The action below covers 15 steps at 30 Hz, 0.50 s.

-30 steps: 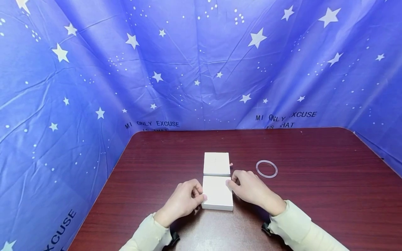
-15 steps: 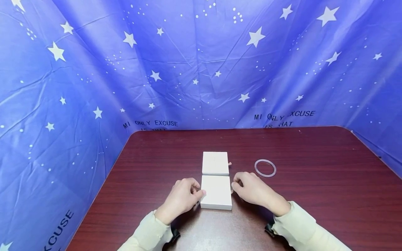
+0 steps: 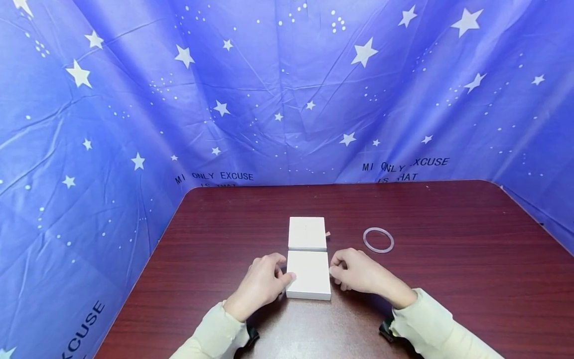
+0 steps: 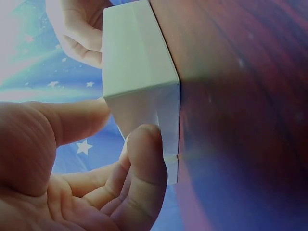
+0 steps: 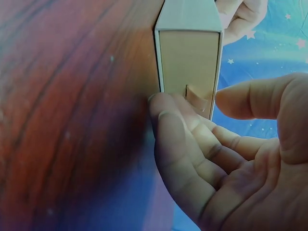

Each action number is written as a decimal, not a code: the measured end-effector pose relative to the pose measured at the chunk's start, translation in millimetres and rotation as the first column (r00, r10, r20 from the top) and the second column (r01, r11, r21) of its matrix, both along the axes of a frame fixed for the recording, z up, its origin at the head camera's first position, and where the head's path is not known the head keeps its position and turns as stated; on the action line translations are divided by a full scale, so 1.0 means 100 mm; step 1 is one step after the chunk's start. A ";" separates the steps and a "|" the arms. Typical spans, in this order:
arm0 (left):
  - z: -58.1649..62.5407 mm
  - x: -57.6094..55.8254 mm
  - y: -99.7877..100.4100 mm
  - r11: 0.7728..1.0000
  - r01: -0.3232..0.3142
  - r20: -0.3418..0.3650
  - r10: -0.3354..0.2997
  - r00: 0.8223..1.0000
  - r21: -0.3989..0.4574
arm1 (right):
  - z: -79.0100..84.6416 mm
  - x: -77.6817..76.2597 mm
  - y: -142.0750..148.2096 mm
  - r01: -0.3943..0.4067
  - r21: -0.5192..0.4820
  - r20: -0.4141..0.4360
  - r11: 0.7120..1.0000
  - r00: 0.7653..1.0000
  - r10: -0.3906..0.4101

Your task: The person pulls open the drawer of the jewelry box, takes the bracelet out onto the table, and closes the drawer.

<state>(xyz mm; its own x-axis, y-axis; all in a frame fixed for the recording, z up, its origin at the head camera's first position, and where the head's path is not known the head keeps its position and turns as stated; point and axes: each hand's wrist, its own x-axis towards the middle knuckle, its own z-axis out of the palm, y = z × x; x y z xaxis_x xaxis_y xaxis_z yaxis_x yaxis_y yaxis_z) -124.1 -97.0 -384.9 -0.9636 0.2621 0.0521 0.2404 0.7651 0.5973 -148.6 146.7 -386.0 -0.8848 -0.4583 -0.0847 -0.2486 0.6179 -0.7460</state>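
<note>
Moved since a second ago: the right hand (image 3: 356,270), its thumb now off the near box (image 3: 309,274). Near box, white: on the table (image 3: 224,219), between the hands; we note a tan right side with a small tab (image 5: 196,100). Left hand (image 3: 260,281): pinching the near box, thumb on its top edge, fingers against its left side. Right hand: fingers bent, thumb apart from them, beside the tab; we cannot tell whether they touch it. Far box (image 3: 307,233), white: just beyond. Ring (image 3: 380,251), pale purple: flat, to the right. Curtain (image 3: 278,89): blue, starred, behind.
</note>
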 end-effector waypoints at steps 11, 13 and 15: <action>-0.02 0.02 0.02 0.999 0.030 -0.013 -0.029 0.999 0.024 | -0.02 0.02 0.00 -0.016 -0.033 0.016 0.999 1.000 0.017; -0.02 0.02 0.03 0.999 0.028 -0.012 -0.027 1.000 0.019 | -0.01 0.03 0.00 -0.021 -0.035 0.013 0.999 1.000 0.021; -0.02 0.03 0.03 1.000 0.025 -0.009 -0.024 1.000 0.015 | 0.00 0.03 -0.01 -0.022 -0.034 0.014 0.999 1.000 0.023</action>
